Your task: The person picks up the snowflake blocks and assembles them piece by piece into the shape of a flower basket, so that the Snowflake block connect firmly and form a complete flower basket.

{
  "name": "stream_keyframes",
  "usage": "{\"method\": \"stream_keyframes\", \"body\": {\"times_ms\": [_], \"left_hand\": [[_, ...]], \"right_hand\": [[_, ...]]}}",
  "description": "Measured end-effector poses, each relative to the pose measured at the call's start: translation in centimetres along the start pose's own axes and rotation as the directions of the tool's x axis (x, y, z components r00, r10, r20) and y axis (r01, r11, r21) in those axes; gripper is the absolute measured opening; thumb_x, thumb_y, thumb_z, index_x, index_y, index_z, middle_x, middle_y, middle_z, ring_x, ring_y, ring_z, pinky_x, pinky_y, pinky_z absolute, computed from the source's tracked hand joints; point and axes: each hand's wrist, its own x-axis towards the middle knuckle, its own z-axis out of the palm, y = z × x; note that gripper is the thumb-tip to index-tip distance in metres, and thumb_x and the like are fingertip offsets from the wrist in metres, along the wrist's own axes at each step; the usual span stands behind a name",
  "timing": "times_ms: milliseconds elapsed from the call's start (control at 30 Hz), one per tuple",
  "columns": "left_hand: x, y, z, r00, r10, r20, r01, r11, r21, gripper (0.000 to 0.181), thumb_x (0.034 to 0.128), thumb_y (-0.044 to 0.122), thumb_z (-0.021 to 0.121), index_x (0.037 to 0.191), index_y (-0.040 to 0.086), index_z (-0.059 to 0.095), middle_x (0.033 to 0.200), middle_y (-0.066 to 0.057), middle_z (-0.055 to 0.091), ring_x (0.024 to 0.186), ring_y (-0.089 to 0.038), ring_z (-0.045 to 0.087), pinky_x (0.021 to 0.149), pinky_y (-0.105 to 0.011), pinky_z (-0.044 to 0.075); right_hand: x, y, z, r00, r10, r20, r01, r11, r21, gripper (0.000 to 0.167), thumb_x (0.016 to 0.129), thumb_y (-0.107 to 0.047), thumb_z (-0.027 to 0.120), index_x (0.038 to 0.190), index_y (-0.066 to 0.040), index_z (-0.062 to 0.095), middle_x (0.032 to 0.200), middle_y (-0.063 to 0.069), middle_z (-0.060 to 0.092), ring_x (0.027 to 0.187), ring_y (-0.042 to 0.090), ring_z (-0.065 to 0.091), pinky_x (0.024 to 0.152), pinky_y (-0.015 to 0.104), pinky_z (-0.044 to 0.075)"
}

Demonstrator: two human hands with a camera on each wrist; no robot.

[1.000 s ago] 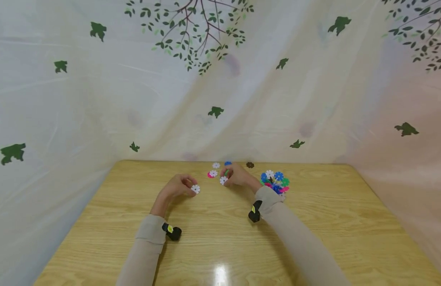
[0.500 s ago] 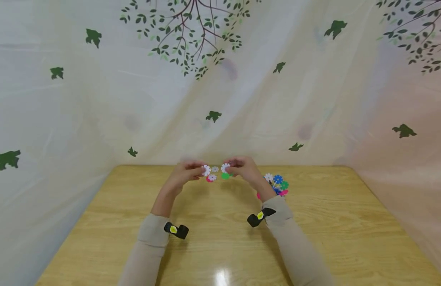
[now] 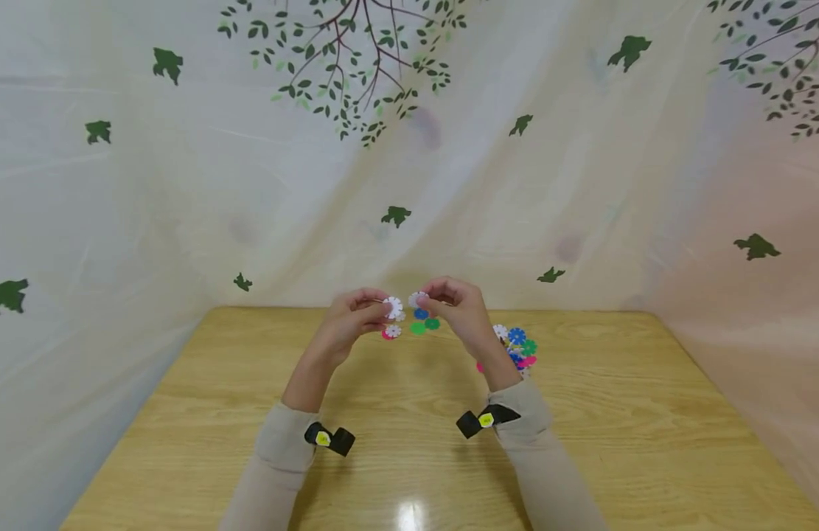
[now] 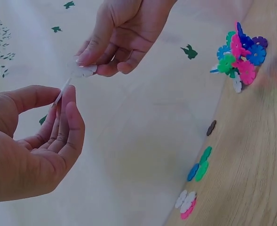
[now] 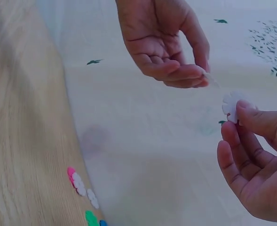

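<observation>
My left hand (image 3: 340,322) pinches a white flower-shaped disc (image 3: 393,307) between thumb and fingertips, raised above the table's far edge. Facing it, my right hand (image 3: 464,313) pinches another white disc (image 3: 418,299). In the head view a narrow gap lies between the two discs. The left wrist view has the left hand's disc (image 4: 62,91) edge-on, close below the right hand's disc (image 4: 84,71); whether they touch there I cannot tell. From the right wrist, the right hand's disc (image 5: 232,106) appears nearly face-on.
Loose discs lie near the far edge: white (image 3: 394,331) over pink, blue (image 3: 420,314), two green (image 3: 432,324), and a brown one (image 4: 211,127). A multicoloured cluster of joined discs (image 3: 517,336) sits on the wooden table (image 3: 409,428), right of my right forearm. Patterned cloth (image 3: 283,184) hangs behind.
Both hands have risen toward the far edge, each with its white disc. My left hand has moved right, bringing the discs close together. The view has shifted slightly.
</observation>
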Motion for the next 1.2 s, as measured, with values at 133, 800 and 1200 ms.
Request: {"method": "stream_keyframes", "body": {"times_ms": [133, 800, 1200], "left_hand": [[-0.4, 0.1, 0.5, 1.000, 0.007, 0.008, -0.007, 1.000, -0.029, 0.016, 0.0997, 0.005, 0.063, 0.113, -0.003, 0.061, 0.089, 0.005, 0.071, 0.082, -0.010, 0.071, 0.080, -0.026, 0.060], [-0.9, 0.2, 1.6, 0.999, 0.003, -0.052, -0.007, 0.997, -0.080, 0.014, 0.0975, -0.001, 0.063, 0.110, -0.008, 0.062, 0.082, 0.002, 0.072, 0.074, -0.009, 0.069, 0.072, -0.023, 0.060], [-0.8, -0.1, 2.1, 0.996, 0.020, -0.086, -0.029, 0.994, -0.105, 0.018, 0.0979, 0.002, 0.064, 0.112, -0.010, 0.062, 0.084, 0.002, 0.071, 0.077, -0.008, 0.069, 0.070, -0.020, 0.059]], "right_hand": [[-0.3, -0.2, 0.6, 0.999, -0.036, -0.006, 0.036, 0.999, -0.004, 0.014, 0.095, -0.004, 0.070, 0.103, 0.007, 0.068, 0.089, -0.004, 0.068, 0.080, 0.014, 0.064, 0.070, 0.024, 0.056], [-0.9, 0.3, 3.1, 0.976, -0.128, -0.175, 0.124, 0.992, -0.034, 0.005, 0.089, 0.006, 0.073, 0.087, 0.008, 0.069, 0.079, 0.003, 0.064, 0.071, 0.010, 0.064, 0.063, 0.021, 0.056], [-0.9, 0.3, 3.0, 0.978, -0.130, -0.164, 0.128, 0.991, -0.025, 0.007, 0.091, 0.003, 0.072, 0.091, 0.009, 0.068, 0.079, -0.001, 0.065, 0.070, 0.008, 0.065, 0.064, 0.026, 0.059]]}}
